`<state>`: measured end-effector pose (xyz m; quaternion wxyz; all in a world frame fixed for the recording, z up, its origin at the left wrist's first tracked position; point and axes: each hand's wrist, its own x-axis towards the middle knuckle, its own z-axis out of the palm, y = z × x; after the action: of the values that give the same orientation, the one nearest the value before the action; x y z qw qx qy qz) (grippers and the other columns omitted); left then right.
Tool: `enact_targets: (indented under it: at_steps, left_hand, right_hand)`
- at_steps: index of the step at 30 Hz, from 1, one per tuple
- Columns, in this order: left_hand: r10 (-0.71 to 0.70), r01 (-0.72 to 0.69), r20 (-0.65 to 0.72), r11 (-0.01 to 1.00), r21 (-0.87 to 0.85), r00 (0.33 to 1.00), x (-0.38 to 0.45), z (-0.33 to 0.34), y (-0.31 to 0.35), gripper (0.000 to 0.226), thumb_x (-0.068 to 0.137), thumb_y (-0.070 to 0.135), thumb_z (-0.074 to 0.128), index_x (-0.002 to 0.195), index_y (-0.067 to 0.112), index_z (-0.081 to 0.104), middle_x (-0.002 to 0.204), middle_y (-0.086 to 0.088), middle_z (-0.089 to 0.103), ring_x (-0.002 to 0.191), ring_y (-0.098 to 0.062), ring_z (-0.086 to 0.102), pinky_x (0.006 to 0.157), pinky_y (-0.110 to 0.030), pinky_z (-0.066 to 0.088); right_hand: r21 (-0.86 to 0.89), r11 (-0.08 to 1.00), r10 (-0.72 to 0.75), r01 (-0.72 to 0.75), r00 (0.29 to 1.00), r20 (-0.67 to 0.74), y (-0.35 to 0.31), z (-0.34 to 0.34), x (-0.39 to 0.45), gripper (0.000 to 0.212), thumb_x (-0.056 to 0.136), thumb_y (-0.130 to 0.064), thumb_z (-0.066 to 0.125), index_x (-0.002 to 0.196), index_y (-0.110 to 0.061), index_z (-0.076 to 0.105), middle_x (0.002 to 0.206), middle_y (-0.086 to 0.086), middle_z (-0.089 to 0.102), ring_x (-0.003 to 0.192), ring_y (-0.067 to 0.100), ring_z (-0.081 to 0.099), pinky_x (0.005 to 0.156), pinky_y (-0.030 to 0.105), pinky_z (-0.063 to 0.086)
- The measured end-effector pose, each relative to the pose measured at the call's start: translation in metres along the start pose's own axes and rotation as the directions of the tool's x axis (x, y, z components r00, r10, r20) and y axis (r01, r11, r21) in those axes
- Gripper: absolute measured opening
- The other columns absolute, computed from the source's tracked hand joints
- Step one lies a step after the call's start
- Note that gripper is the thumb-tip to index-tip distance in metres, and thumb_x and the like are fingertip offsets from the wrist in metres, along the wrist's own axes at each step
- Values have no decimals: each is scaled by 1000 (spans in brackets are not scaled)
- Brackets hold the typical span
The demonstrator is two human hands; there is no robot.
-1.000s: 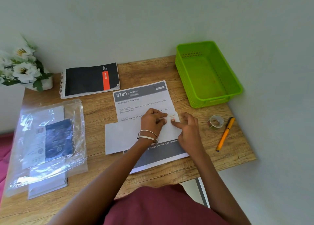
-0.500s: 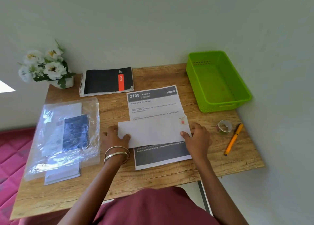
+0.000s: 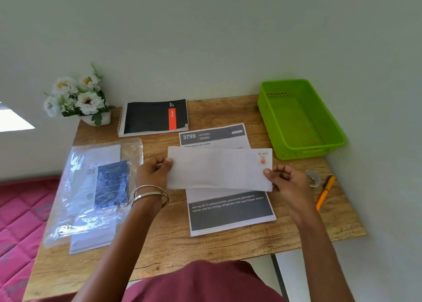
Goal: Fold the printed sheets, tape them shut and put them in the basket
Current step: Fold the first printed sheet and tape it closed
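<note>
Left hand [image 3: 153, 174] and right hand [image 3: 288, 180] pinching folded white paper sheet [image 3: 219, 168] by both ends, left of bright green plastic basket [image 3: 335, 128].

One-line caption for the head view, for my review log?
Both hands, left and right, hold the folded sheet above a printed sheet; green basket empty.

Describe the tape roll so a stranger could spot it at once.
Start at the green basket at the table's far right corner. Nearer the person, beside the orange pen, lies the tape roll: a small clear ring, the only round thing there.
</note>
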<state>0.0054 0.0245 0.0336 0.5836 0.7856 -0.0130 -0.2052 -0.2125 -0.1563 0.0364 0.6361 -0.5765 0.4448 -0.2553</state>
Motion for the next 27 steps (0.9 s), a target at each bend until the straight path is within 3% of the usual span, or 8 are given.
enact_targets:
  at_steps: [2, 5, 8, 12, 16, 19, 22, 27]
  left_hand:
    - [66, -66, 9, 998, -17, 998, 1, 4, 15, 10, 87, 23, 62, 92, 16, 67, 90, -2, 67, 77, -17, 61, 73, -32, 51]
    - [131, -130, 23, 991, -38, 991, 5, 14, 39, 14, 86, 24, 62, 97, 18, 68, 90, 2, 67, 76, -10, 62, 69, -26, 51]
    - [158, -144, 119, 982, -123, 980, 7, 30, 65, 22, 87, 26, 60, 106, 17, 67, 92, 2, 70, 81, -13, 66, 72, -26, 54]
    - [205, -168, 257, 973, -160, 944, 3, 63, 90, 20, 89, 16, 59, 108, 13, 66, 92, -2, 70, 81, -16, 67, 75, -30, 55]
    - [254, -186, 395, 961, -203, 883, -5, 100, 99, 26, 88, 8, 59, 113, 10, 63, 95, 3, 69, 86, -13, 66, 79, -25, 53]
    - [251, -181, 444, 964, -193, 860, -12, 123, 97, 28, 87, 6, 60, 114, 10, 62, 89, 2, 67, 83, -15, 64, 67, -19, 52]
    - [223, -168, 493, 974, -155, 841, -21, 139, 92, 23, 87, 4, 59, 109, 8, 64, 92, -4, 68, 80, -14, 63, 53, -12, 48]
    - [207, -173, 541, 978, -114, 815, -31, 151, 79, 17, 87, 1, 58, 98, 9, 66, 97, -13, 67, 75, -15, 63, 53, -9, 47]
  right_hand:
    - [-31, 999, -32, 33, 999, 38, -9, -9, 0, 18, 85, -3, 65, 98, -14, 63, 74, -4, 73, 68, 7, 68, 48, 20, 49]
    - [-75, 996, -51, 49, 998, -23, -21, -26, 3, 23, 83, 0, 67, 103, -11, 61, 69, -2, 72, 63, 10, 67, 46, 26, 51]
    - [35, 997, -66, 71, 989, -135, -34, -44, 6, 23, 81, 2, 68, 100, -10, 63, 70, -2, 74, 61, 11, 68, 47, 25, 53]
    - [194, 974, -60, 120, 955, -290, -49, -65, 11, 21, 80, 3, 68, 99, -5, 64, 64, 0, 71, 45, 9, 56, 42, 19, 47]
    - [311, 938, -2, 151, 902, -432, -54, -79, 23, 18, 80, 3, 69, 95, -3, 63, 73, 6, 68, 48, 8, 59, 45, 18, 49]
    - [347, 927, 50, 141, 871, -488, -53, -82, 34, 13, 82, 6, 66, 89, -3, 61, 80, 9, 65, 47, 7, 62, 46, 17, 51]
    - [332, 936, 83, 115, 846, -527, -48, -80, 46, 15, 82, 8, 65, 96, 4, 61, 80, 11, 65, 47, 9, 63, 46, 19, 52]
    - [283, 954, 69, 97, 849, -523, -45, -72, 60, 13, 83, 9, 64, 95, 7, 62, 81, 10, 66, 61, 15, 66, 52, 22, 56]
